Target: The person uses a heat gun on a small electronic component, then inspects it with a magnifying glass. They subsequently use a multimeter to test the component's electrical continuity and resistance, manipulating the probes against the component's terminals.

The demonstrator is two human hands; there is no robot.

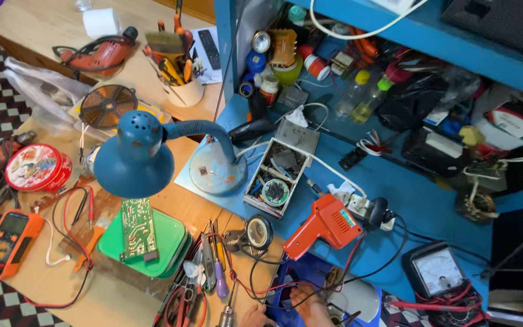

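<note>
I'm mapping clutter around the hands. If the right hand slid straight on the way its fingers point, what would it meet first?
Probably the orange soldering gun. The right hand points up-frame over tangled red and black wires, and the gun lies next in that line; depth is unclear.

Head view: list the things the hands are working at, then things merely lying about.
In hand:
left hand
right hand
red and black wires
white casing

Lying about:
desk lamp
orange soldering gun
circuit board
orange multimeter
round tin
</note>
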